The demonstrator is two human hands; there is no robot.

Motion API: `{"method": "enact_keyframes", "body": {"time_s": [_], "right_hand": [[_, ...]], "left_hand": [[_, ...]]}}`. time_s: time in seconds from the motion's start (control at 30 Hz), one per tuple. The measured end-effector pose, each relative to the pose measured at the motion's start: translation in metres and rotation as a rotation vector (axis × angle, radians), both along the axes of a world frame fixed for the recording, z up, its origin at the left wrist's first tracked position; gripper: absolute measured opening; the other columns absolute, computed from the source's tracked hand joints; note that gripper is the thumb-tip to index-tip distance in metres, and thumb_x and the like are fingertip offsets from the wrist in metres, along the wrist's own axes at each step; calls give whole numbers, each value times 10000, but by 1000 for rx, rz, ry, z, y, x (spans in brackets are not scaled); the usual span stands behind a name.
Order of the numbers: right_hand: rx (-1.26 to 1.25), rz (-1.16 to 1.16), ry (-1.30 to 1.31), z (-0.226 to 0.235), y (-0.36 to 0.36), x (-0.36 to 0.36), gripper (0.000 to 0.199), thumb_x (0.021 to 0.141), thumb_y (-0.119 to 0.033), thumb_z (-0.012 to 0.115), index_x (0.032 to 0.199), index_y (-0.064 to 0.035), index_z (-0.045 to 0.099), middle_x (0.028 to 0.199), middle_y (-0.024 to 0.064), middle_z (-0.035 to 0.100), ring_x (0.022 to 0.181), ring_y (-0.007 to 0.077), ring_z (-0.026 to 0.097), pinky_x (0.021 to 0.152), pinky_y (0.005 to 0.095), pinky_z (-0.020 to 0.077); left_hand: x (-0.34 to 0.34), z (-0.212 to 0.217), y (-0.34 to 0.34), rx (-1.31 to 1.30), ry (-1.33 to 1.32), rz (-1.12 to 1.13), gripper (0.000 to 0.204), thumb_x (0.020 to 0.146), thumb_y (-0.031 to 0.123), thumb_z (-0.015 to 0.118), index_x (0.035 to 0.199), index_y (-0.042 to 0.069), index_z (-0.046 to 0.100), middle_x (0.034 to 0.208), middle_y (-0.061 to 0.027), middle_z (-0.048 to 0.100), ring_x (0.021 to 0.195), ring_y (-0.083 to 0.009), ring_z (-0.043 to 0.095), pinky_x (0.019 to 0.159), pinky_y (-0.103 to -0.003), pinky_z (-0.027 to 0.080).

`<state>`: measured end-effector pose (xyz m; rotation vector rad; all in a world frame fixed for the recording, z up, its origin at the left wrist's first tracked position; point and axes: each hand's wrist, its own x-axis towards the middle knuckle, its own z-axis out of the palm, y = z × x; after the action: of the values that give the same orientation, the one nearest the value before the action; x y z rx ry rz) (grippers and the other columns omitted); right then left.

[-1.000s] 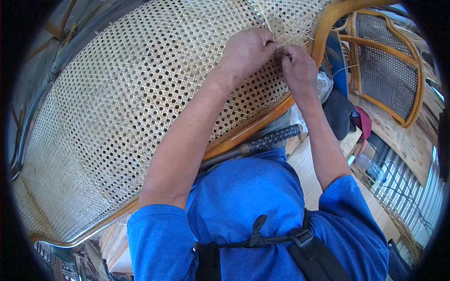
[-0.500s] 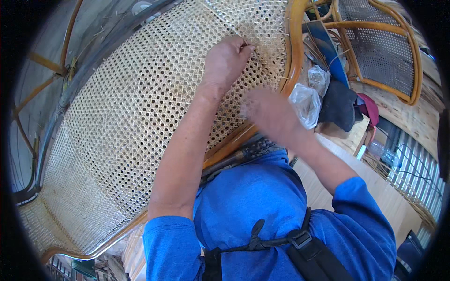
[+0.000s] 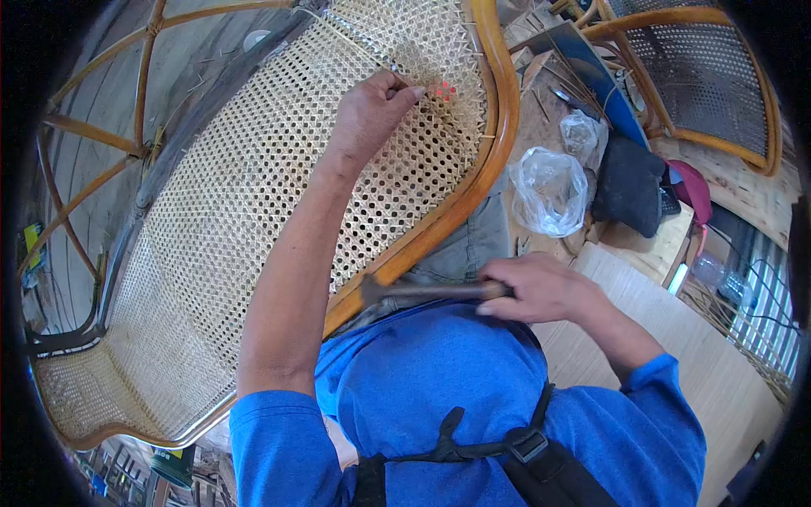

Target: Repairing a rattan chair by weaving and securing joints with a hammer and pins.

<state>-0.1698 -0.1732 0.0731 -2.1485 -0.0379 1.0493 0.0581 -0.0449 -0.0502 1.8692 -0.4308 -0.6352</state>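
A large woven cane panel (image 3: 253,194) in a bent, varnished rattan frame (image 3: 439,228) lies tilted before me. My left hand (image 3: 376,114) rests over its upper part, thumb and fingers pinched at the weave; what they hold is too small to tell. A pale loose cane strand (image 3: 359,46) runs down across the mesh toward these fingers. At my waist, just off the frame's near edge, my right hand (image 3: 541,289) is closed around the handle end of a hammer (image 3: 422,290), its head pointing left. Small red light spots show on the weave right of my left hand.
Clear plastic bags (image 3: 549,190) and a dark cloth-like item (image 3: 629,190) lie to the right, beside a blue board (image 3: 591,72). Another rattan piece with a woven panel (image 3: 701,84) stands at far right. Bare rattan framework (image 3: 144,84) stands at far left.
My right hand has drawn back from the panel toward my waist, and the hammer now shows in it. My left hand stays pinched at the weave, a little further left in view.
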Motion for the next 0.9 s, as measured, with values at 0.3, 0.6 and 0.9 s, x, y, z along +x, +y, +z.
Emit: {"method": "enact_keyframes", "body": {"time_s": [0.3,0.6,0.9], "right_hand": [[-82,-682,-9,13,-36,18,228,921,-241,541,860,-27,491,595,60,480,512,156,508,493,297,401],[-236,-567,-215,0,-24,41,311,921,-297,547,838,-2,493,626,178,523,604,322,559,579,408,431],[-346,-493,-218,-17,-26,43,284,915,-285,562,866,-10,509,687,193,568,650,378,587,582,432,440]], "left_hand": [[-10,2,-10,94,-123,39,314,815,358,691,856,48,654,717,-99,649,637,-214,617,619,-336,491],[-14,-6,-12,124,-295,72,311,824,381,676,821,72,638,751,-122,650,695,-298,640,638,-394,502],[-11,-14,-15,105,-352,83,271,838,348,660,832,77,638,794,-123,645,711,-309,637,638,-407,503]]}}
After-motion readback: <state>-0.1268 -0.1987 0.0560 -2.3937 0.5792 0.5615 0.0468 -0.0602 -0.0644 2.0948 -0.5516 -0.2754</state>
